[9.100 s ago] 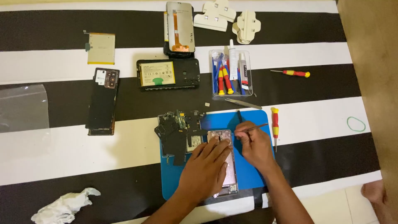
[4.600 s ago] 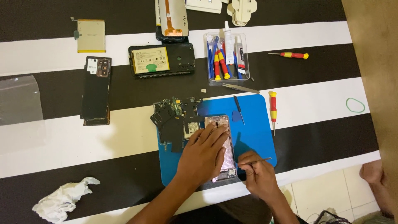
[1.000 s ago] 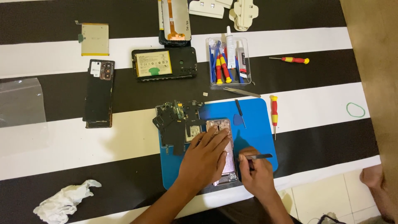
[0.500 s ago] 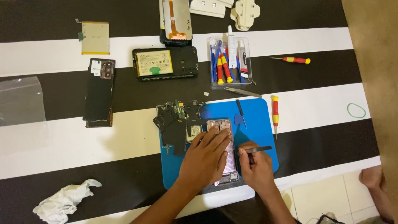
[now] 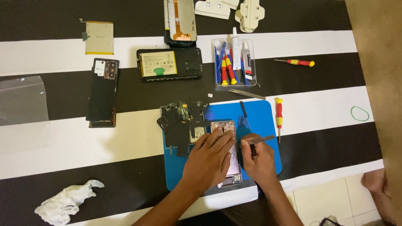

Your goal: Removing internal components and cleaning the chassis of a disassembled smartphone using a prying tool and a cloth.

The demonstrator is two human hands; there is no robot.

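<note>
1. Phone (image 5: 229,155), opened up, lies lengthwise on the blue mat (image 5: 264,115); flat rectangle, pinkish metallic insides showing, mostly covered by the left hand (image 5: 208,161).
2. Left hand is spread flat on the phone, fingers together and stretched out, pinning it down rather than gripping.
3. Right hand (image 5: 259,161) sits just right of the phone, curled round a thin metal tool (image 5: 260,140); the tool's flat silvery end pokes out to the right over the mat.
4. Black parts (image 5: 181,121), looks like boards and shields, jagged in outline, are piled at the mat's top left corner, touching the phone's upper end.
5. Slim dark pick (image 5: 243,109) lies on the mat above the right hand; red and yellow screwdriver (image 5: 278,114) sits just off the mat's right edge; tweezers (image 5: 246,94) just above the mat.
6. Clear plastic box (image 5: 233,62) further up holds more red, yellow and blue tools plus a white tube.
7. Other bits spread around: black back cover (image 5: 102,93) with camera cutout, black frame (image 5: 169,63) with a yellowish battery, crumpled white cloth (image 5: 67,203) bottom left.
8. Surface is a cloth (image 5: 63,142) with wide black and white stripes; pale floor tiles (image 5: 322,201) show bottom right.
</note>
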